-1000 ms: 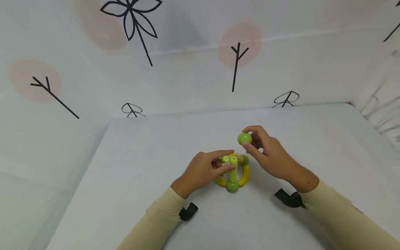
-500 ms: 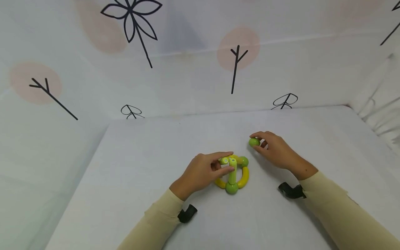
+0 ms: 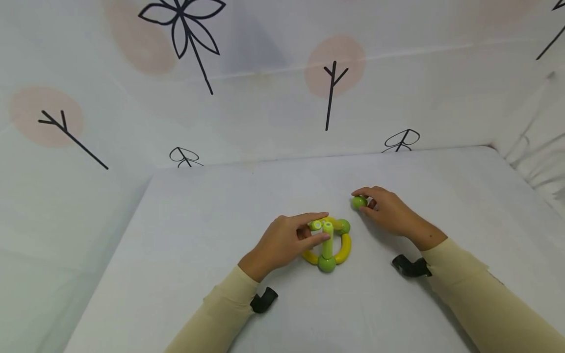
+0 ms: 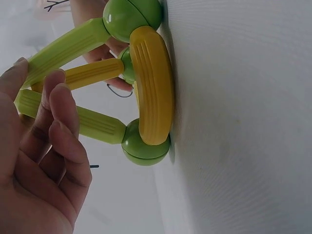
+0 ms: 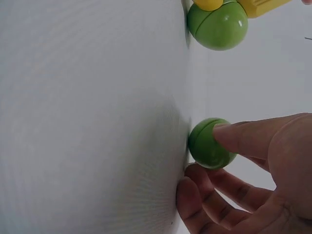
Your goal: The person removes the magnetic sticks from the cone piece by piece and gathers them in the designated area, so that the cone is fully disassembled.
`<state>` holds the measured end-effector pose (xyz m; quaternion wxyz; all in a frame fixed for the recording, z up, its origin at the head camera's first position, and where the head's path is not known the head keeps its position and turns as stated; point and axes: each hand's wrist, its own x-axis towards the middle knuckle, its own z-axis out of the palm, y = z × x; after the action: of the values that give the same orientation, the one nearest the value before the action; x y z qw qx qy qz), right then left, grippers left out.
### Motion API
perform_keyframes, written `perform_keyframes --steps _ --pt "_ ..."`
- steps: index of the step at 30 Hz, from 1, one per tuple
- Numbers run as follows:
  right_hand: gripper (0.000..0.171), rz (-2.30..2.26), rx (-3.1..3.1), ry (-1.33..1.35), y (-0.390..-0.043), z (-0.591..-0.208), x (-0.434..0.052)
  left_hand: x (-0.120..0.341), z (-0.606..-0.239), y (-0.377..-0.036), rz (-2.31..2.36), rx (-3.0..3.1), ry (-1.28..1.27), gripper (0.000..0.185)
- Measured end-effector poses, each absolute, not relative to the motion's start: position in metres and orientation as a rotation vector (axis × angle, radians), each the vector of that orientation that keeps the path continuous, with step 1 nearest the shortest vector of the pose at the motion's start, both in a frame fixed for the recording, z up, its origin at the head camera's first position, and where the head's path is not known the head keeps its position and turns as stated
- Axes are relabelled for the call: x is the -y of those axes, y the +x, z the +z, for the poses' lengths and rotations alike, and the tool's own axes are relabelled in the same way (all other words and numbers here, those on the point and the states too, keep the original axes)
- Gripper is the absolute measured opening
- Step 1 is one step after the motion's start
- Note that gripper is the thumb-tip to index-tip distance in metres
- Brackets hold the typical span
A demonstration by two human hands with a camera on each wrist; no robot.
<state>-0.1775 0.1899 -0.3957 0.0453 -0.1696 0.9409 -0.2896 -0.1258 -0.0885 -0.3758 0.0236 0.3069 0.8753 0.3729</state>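
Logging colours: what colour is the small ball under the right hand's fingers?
Green; the small plastic ball shows best in the right wrist view.

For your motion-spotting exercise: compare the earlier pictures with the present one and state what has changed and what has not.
The right hand carried the green ball down and to its right, from above the toy onto the table, and still pinches it. The left hand kept holding the toy's sticks; the toy stayed put.

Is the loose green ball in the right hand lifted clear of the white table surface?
No: in the right wrist view the loose green ball rests against the white table surface, with the right hand pinching it.
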Motion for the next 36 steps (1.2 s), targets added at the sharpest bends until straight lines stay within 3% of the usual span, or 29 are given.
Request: perform_keyframes --steps 7,11,14,20,36 --pt "0.045 -0.857 -2.912 -0.485 -0.178 -0.389 -0.187 0.090 -0.370 -0.127 1.126 -2.721 0.980 0.049" --pt "0.039 -0.862 -2.994 -0.424 -0.171 -0.379 -0.180 0.093 -0.370 -0.129 1.042 -2.729 1.003 0.052" --pt "0.034 -0.928 -3.013 -0.565 -0.161 -0.373 -0.170 0.098 -0.369 -0.131 0.967 -2.731 1.018 0.052" --pt "0.042 -0.936 -2.818 -0.880 -0.148 -0.371 -0.154 0.102 -0.365 -0.134 0.865 -2.776 0.944 0.036" --pt "0.013 -0.915 -2.796 -0.692 -0.145 -0.373 -0.154 0.112 -0.366 -0.140 0.766 -3.062 0.652 0.016"
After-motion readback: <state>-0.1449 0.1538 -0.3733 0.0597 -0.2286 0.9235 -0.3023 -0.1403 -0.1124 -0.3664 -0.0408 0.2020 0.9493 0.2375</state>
